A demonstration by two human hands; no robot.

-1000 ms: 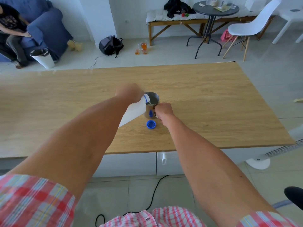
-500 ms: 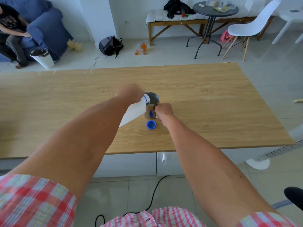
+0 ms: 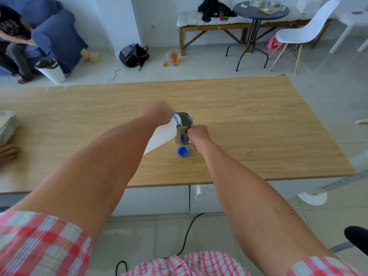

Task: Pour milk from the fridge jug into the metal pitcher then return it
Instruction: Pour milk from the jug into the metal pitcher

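Reaching out over the table (image 3: 249, 124), both bare arms stretch from checked sleeves toward the pitcher (image 3: 184, 129). Just this side of the pitcher lies a blue cap (image 3: 183, 151), open side up. The right hand (image 3: 198, 134) sits at the pitcher's right, fingers curled round the handle (mostly hidden behind the fist). At the pitcher's left, the left hand (image 3: 157, 113) grips the white jug (image 3: 162, 139) from above, tilted with its mouth over the pitcher's rim; how its fingers lie cannot be told, since the back of the hand covers them. Milk shows inside the pitcher. Beyond the pitcher the table runs bare to its far edge.
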